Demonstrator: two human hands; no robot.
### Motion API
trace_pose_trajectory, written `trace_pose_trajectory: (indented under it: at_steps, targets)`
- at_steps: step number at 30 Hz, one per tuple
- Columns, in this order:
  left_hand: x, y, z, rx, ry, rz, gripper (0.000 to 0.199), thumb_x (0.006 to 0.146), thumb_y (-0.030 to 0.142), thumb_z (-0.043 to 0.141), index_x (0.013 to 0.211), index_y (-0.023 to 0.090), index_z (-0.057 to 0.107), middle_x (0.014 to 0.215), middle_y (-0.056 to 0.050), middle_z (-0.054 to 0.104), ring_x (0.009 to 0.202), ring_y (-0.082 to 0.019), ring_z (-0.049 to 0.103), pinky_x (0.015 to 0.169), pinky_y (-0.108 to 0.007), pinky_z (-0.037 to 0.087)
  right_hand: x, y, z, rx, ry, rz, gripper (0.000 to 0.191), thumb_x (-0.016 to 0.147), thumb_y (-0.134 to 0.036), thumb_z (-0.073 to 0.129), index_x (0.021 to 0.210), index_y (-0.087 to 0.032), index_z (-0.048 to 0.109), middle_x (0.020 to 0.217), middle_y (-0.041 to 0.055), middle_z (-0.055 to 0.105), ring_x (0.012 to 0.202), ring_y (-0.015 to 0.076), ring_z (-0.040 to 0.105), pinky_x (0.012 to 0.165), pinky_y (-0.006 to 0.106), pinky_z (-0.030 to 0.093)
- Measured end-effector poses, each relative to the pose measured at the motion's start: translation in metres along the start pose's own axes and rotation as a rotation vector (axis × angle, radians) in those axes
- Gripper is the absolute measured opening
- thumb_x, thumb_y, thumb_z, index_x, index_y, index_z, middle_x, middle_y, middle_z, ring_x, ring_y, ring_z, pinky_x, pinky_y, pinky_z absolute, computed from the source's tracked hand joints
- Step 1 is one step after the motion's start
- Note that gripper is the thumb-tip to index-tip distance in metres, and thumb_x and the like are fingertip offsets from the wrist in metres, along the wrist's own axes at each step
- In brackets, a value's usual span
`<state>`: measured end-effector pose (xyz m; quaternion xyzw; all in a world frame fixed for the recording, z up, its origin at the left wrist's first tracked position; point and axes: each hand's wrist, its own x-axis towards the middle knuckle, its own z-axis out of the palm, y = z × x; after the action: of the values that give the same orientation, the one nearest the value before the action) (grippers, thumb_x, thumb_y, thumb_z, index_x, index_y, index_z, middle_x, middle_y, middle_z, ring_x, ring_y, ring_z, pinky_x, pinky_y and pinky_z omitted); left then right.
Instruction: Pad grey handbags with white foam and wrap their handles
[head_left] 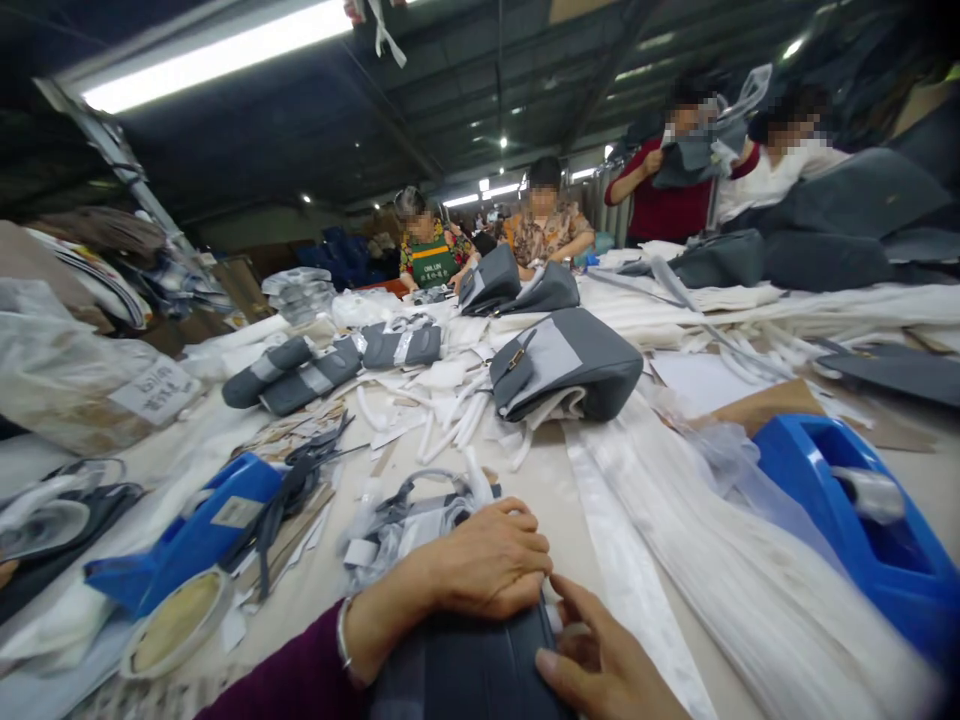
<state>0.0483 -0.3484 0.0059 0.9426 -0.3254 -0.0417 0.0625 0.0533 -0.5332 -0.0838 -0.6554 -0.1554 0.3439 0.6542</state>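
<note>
A long cream bench point(540, 480) runs away under a fluorescent light point(210, 55), four co-workers point(544, 215) working beyond! White webbing strips point(750, 600) spill across it, among three grey bags with pale panels point(566, 365) and two blue tape dispensers point(847, 510). At the near edge, a dark grey bag point(465, 670): left hand point(480, 560) curled over its top, grip closed; right hand point(600, 650) spread, fingertips touching its side.

Your left arm: long dark plum fabric sleeve point(281, 670), its cuff ending short of the left hand point(480, 560). Thin silver-coloured metal bangle point(343, 632) on the bare wrist, just beside that cuff. Right hand point(604, 650) bare to the lower frame edge.
</note>
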Motion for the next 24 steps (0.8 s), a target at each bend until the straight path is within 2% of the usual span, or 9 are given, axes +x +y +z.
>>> trace_pose_trajectory:
  at_steps: [3,7,9,12,13,15,17,20,24]
  targets:
    - [-0.002,-0.002,0.001,-0.012,-0.009,0.017,0.013,0.084,0.019,0.049,0.072,0.019,0.05,0.072,0.0,0.061,0.076,-0.016,0.05,0.094,-0.032,0.034,-0.002,-0.007,0.003,0.003,0.008,-0.008,0.065,0.064,-0.038,0.068,0.123,-0.011,0.056,0.084,0.0049,0.06,0.07,0.0183,0.057,0.069,0.032,0.046]
    - [-0.006,-0.006,-0.001,-0.103,-0.035,0.043,0.022,0.091,0.021,0.039,0.071,0.018,0.049,0.074,-0.001,0.061,0.079,-0.016,0.05,0.097,-0.035,0.032,-0.018,-0.028,0.004,0.208,0.004,0.053,0.062,0.075,-0.039,0.061,0.132,-0.017,0.049,0.104,0.0081,0.06,0.082,0.0193,0.062,0.071,0.032,0.051]
    - [-0.006,-0.009,-0.003,-0.168,-0.057,0.049,0.029,0.094,0.023,0.032,0.071,0.018,0.048,0.075,-0.001,0.06,0.08,-0.016,0.049,0.098,-0.036,0.031,-0.027,-0.029,-0.001,0.253,0.032,0.019,0.056,0.08,-0.04,0.056,0.131,-0.018,0.051,0.11,0.0101,0.061,0.089,0.0221,0.064,0.075,0.036,0.054]
    - [-0.005,-0.013,-0.006,-0.244,-0.068,0.04,0.032,0.096,0.024,0.027,0.07,0.018,0.046,0.074,-0.001,0.057,0.08,-0.016,0.047,0.099,-0.037,0.029,-0.042,-0.014,-0.011,0.053,0.107,-0.16,0.036,0.086,-0.033,0.047,0.114,-0.023,0.067,0.113,0.0087,0.066,0.106,0.0247,0.061,0.096,0.044,0.048]
    - [-0.005,-0.014,-0.007,-0.265,-0.071,0.036,0.033,0.095,0.025,0.026,0.07,0.018,0.045,0.074,-0.001,0.056,0.08,-0.016,0.046,0.099,-0.038,0.029,-0.047,-0.006,-0.014,-0.046,0.111,-0.245,0.034,0.087,-0.029,0.045,0.109,-0.025,0.07,0.115,0.0067,0.067,0.113,0.0246,0.058,0.102,0.045,0.043]
    - [-0.004,-0.014,-0.009,-0.301,-0.073,0.023,0.035,0.095,0.026,0.023,0.07,0.018,0.046,0.073,-0.002,0.055,0.079,-0.016,0.045,0.099,-0.038,0.029,-0.056,0.008,-0.017,-0.208,0.069,-0.394,0.038,0.088,-0.02,0.04,0.111,-0.029,0.069,0.12,0.0024,0.066,0.123,0.0234,0.052,0.109,0.046,0.035]
    - [-0.003,-0.013,-0.011,-0.322,-0.072,0.006,0.037,0.095,0.027,0.022,0.071,0.017,0.048,0.073,-0.002,0.054,0.079,-0.017,0.045,0.1,-0.039,0.029,-0.059,0.016,-0.018,-0.299,0.031,-0.502,0.044,0.088,-0.015,0.037,0.119,-0.03,0.064,0.123,0.0007,0.063,0.125,0.0221,0.05,0.111,0.046,0.031]
    - [-0.002,-0.012,-0.011,-0.324,-0.073,-0.005,0.04,0.095,0.028,0.021,0.072,0.018,0.051,0.072,-0.003,0.055,0.078,-0.017,0.045,0.101,-0.04,0.028,-0.057,0.014,-0.018,-0.389,-0.018,-0.604,0.046,0.088,-0.014,0.039,0.126,-0.032,0.058,0.129,-0.0011,0.059,0.128,0.0213,0.048,0.113,0.045,0.028]
    - [-0.001,-0.012,-0.007,-0.309,-0.083,-0.011,0.04,0.095,0.028,0.021,0.073,0.018,0.053,0.072,-0.003,0.055,0.078,-0.018,0.046,0.102,-0.041,0.028,-0.046,0.001,-0.02,-0.528,-0.205,-0.651,0.048,0.084,-0.014,0.051,0.13,-0.025,0.056,0.133,0.0048,0.056,0.129,0.0231,0.046,0.113,0.042,0.03]
